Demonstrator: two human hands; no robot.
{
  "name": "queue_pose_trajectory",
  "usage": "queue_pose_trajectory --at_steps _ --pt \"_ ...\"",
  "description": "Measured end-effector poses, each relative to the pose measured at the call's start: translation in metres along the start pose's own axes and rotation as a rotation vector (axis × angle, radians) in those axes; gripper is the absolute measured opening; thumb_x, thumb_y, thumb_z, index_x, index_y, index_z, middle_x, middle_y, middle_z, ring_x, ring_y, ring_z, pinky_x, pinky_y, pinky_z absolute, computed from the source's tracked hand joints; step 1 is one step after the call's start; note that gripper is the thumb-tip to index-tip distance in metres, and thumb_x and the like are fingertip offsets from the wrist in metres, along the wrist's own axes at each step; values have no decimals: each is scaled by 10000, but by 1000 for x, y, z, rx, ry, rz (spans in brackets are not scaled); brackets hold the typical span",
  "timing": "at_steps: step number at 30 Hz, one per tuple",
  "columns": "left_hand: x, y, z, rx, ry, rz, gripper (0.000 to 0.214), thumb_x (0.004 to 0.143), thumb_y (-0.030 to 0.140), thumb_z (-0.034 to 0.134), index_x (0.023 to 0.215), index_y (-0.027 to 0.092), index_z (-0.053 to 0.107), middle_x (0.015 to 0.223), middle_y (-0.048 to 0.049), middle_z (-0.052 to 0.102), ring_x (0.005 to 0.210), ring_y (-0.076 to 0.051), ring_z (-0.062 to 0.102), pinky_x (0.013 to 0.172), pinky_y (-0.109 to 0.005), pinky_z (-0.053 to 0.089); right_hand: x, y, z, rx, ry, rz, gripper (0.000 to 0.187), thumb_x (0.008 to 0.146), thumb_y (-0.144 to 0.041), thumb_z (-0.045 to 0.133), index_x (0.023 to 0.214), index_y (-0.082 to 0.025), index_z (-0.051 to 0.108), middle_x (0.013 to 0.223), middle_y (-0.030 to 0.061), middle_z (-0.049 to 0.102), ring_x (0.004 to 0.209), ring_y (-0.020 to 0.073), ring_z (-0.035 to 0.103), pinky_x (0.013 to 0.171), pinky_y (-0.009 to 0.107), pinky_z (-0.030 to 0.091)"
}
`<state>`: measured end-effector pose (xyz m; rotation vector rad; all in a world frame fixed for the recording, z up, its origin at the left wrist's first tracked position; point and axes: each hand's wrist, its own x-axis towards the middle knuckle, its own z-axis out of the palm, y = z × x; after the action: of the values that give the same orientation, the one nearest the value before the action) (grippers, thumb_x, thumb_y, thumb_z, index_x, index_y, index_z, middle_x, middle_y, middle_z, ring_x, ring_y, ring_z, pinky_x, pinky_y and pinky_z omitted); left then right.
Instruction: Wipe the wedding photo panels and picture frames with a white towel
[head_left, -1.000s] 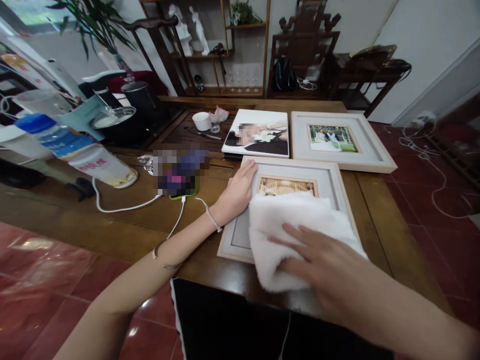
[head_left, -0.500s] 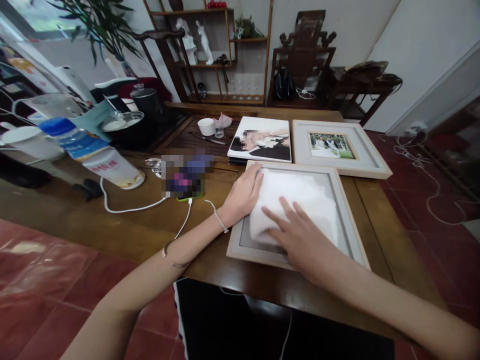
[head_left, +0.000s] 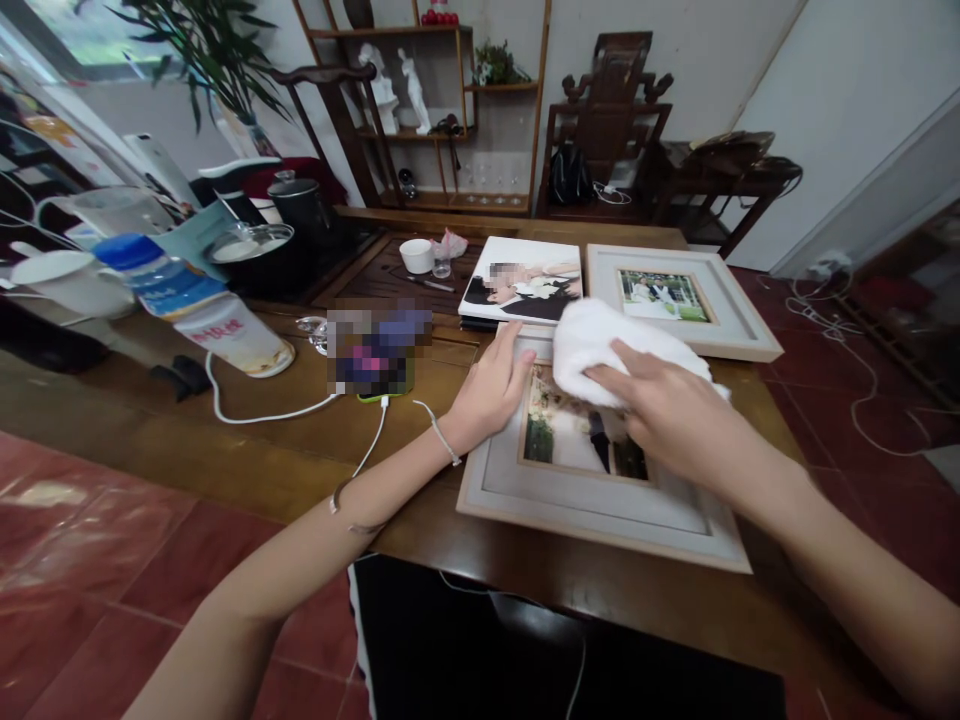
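A pale wooden picture frame (head_left: 585, 500) with a photo inside lies flat at the near edge of the wooden table (head_left: 315, 440). My left hand (head_left: 489, 392) rests on the frame's left border, fingers flat and spread. My right hand (head_left: 675, 410) presses a fluffy white cloth (head_left: 600, 335) onto the frame's far end, fingers laid over the cloth.
Behind lie a second framed photo (head_left: 679, 300) and an unframed canvas print (head_left: 525, 280). A phone on a white charging cable (head_left: 262, 412) sits left of the frame, with a tipped bottle (head_left: 195, 305), kettle and pots farther left. Shelves and carved chairs stand at the back.
My right hand has pushed the cloth from the frame's near end up to its far end, uncovering the photo. The left hand stayed on the frame's left border.
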<state>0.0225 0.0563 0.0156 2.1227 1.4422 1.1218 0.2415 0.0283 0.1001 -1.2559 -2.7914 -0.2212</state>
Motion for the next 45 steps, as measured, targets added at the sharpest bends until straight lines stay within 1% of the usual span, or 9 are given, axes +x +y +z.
queue_pose_trajectory --at_steps 5,8,12,18,25,29,33,40,45 --pt "-2 -1 1 -59 49 24 569 1017 449 275 1494 150 194 1560 -179 295 1448 -250 290 1185 -461 249 43 -20 35 -76 -24 -192 546 762 44 440 1252 -137 597 1463 130 470 1399 360 313 1088 601 313" --pt "-2 -1 1 -47 49 19 571 1015 450 281 1488 138 209 1557 -186 295 1448 -252 287 1185 -455 249 41 -23 41 -70 -46 -210 526 793 60 372 1214 -140 617 1412 124 531 1395 322 334 1086 580 320" --pt "0 -1 1 -1 16 1 533 1015 428 286 1459 133 278 1541 -178 332 1445 -269 291 1186 -479 241 16 3 31 -53 -81 -210 608 660 95 386 1129 -179 659 1397 87 551 1362 303 399 1039 550 395" --pt "0 -3 0 108 -16 34 492 981 310 388 1424 106 327 1477 -200 415 1412 -278 350 1175 -483 278 -28 50 32 -46 13 31 621 634 55 380 1142 -153 670 1329 172 590 1255 330 525 976 568 452" --pt "-5 17 -10 300 -365 8 384 952 290 475 1328 215 477 1599 -116 222 1475 -398 116 1013 -735 341 -38 32 59 -91 183 69 436 723 57 419 1029 -135 662 1410 157 520 1372 344 373 1071 639 309" --pt "-6 14 -9 289 -325 67 286 974 290 442 1226 219 554 1590 -109 251 1474 -373 146 1074 -689 311 -37 35 47 -55 309 174 450 777 54 406 1117 -154 614 1481 148 437 1404 315 318 1089 566 345" --pt "-5 6 -6 247 -258 86 248 969 264 453 1165 216 596 1576 -114 276 1462 -345 214 1117 -640 294 -33 41 40 -132 300 210 474 803 59 384 1186 -123 595 1531 156 349 1436 425 135 1059 678 305" --pt "-5 11 -10 180 -208 139 266 912 192 553 1171 176 613 1550 -141 328 1450 -293 277 1178 -503 275 -26 32 68 -223 123 126 532 815 73 380 1238 -159 605 1516 95 390 1375 425 317 984 649 400" --pt "-5 6 -5 222 -166 135 292 908 174 544 1187 108 598 1465 -191 443 1368 -285 411 1152 -460 341 -29 26 54 -279 26 89 509 809 54 394 1202 -160 637 1473 80 461 1290 421 423 944 597 430"
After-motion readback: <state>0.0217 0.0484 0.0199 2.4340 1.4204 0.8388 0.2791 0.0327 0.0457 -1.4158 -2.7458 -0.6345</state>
